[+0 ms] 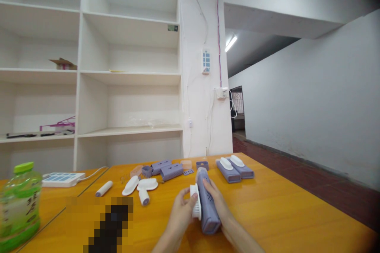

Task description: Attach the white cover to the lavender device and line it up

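big white shelf unit [89,71] fills the back wall behind the table [282,205], mostly bare; a cardboard bit and some pink stuff sit in its left bays. white pillar to the shelf's right w/ a power strip [206,61] and cables.

the orange table is the landmark. at its far left edge, a green bottle [18,205], near the camera. behind that, a white flat device [63,179] w/ a cable. a blurred-out patch sits at the table's front left.

at the table's far edge, centre: loose purple housings [171,171] and small bits. right of those, two finished units [234,169], purple w/ white caps, side by side. left of the housings, white caps [147,184] and a white cylinder [104,188] lie scattered.

centre front of the table: purple case [207,201], held just above the top. long axis runs away from the person, near end lower, far end tilted up. right hand [221,205] grips it from the right side, fingers wrapped round the body, clamped on it. left hand [181,215] holds a white cap [196,201] by thumb and fingers, closed on it, pressed against the case's left face. so cap is between the left fingers and the case, touching both; cap's length runs parallel w/ the case axis. both hands about equally near; can't tell if the cap is seated or only resting.
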Demonstrator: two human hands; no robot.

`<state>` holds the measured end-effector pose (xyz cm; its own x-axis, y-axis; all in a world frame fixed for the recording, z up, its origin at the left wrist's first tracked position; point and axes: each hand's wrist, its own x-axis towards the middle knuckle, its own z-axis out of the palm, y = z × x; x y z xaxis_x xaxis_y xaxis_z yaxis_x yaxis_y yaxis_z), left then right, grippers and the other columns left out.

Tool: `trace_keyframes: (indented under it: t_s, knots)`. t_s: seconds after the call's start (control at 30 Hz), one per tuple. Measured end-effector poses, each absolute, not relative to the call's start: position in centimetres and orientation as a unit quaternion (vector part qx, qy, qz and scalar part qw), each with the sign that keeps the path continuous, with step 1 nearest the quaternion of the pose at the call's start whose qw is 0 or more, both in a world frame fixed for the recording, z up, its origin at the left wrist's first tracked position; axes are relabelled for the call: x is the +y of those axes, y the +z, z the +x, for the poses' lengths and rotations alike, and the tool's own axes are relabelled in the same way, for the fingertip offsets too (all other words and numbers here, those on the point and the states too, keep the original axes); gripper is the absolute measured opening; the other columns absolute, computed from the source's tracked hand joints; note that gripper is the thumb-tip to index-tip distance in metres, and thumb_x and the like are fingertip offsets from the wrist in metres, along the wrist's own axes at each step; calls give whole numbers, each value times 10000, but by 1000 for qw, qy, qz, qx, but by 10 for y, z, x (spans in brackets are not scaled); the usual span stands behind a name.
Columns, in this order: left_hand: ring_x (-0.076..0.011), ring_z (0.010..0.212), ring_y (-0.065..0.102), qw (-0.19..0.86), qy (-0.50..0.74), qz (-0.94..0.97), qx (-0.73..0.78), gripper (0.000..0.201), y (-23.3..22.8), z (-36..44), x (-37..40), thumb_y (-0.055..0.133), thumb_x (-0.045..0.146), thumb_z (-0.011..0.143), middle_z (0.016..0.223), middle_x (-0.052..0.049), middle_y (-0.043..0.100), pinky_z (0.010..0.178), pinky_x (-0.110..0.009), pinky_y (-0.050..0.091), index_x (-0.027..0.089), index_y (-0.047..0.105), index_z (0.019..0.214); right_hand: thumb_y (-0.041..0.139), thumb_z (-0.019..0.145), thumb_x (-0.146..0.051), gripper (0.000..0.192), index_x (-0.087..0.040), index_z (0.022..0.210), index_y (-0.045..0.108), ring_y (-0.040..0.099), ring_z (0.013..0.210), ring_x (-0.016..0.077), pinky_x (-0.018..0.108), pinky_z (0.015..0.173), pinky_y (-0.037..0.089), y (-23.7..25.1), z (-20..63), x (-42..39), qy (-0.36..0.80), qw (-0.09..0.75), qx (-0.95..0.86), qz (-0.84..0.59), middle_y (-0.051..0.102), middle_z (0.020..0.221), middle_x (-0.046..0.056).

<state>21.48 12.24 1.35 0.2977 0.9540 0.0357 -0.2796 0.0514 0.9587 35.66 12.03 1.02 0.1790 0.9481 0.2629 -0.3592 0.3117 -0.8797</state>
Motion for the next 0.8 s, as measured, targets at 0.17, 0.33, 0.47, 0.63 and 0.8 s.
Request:
trace_keyframes:
  t_s: [0.17,0.33,0.47,0.63,0.8]
  knots:
    - [-106,541,646,618,500,499,346,171,14,215,121,651,267,1012,758,52,701,575,-253,554,155,635,1140,699,950,-404,382,-177,1255,665,685,1171,241,504,1119,444,13,354,117,470,694,-426,-340,722,1292,70]
    - [-115,520,647,589,527,505,347,245,16,215,118,678,285,986,685,59,686,511,-225,495,145,593,1168,685,960,-414,378,-176,1252,663,699,1137,244,507,1077,483,15,350,115,476,690,-426,-342,737,1241,70]
    - [-111,501,630,566,544,511,350,331,20,213,115,740,318,936,647,58,683,475,-206,450,133,586,1163,684,966,-392,370,-175,1264,659,685,1176,242,515,1130,437,15,347,115,472,690,-432,-339,721,1290,71]
    - [-100,507,631,560,542,503,373,280,21,212,115,691,298,981,702,50,687,463,-198,462,140,585,1187,682,969,-389,377,-176,1278,649,672,1197,248,525,1138,428,15,346,115,470,688,-431,-346,704,1321,75]
    - [-86,514,621,563,525,501,395,168,24,212,115,602,243,1042,751,54,674,476,-198,503,149,604,1182,664,981,-393,357,-175,1263,654,689,1155,242,516,1101,465,17,345,113,471,688,-429,-347,711,1297,75]
